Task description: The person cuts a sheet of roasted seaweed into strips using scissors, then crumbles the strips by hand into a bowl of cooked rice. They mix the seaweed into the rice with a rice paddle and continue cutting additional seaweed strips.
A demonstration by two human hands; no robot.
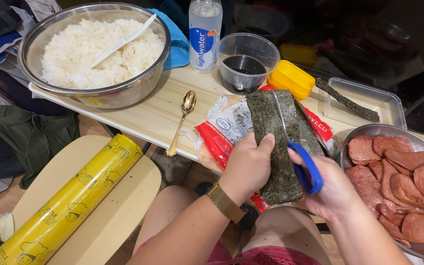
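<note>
The left hand (248, 167) is gripping a dark green seaweed sheet (276, 147) by its left edge, thumb pressing on the front and fingers wrapped behind, holding it upright above the person's lap, just in front of the tabletop (158, 110). The right hand (332, 189) is closed through the blue handles of a pair of scissors (298, 157), whose blades are running up the middle of the seaweed sheet; how far apart the blades are standing is hard to tell against the dark sheet. Behind the seaweed sheet a red and clear seaweed packet (222, 130) is lying at the tabletop's near edge. To the left of the seaweed sheet a gold spoon (182, 120) is resting on the tabletop, and further left a steel bowl (138, 88) of white rice is sitting with a white paddle (123, 41) stuck in it. Beyond the seaweed sheet are standing a clear cup of dark sauce (246, 61), a water bottle (205, 32) and a yellow mould (291, 78). To the right of the sheet a metal tray (369, 131) is holding slices of pink fried meat (408, 181), and behind it a clear container (369, 100) is holding a cut seaweed strip (347, 100). Left of the lap, a yellow roll of wrap (69, 201) is lying on a wooden stool (119, 216).
</note>
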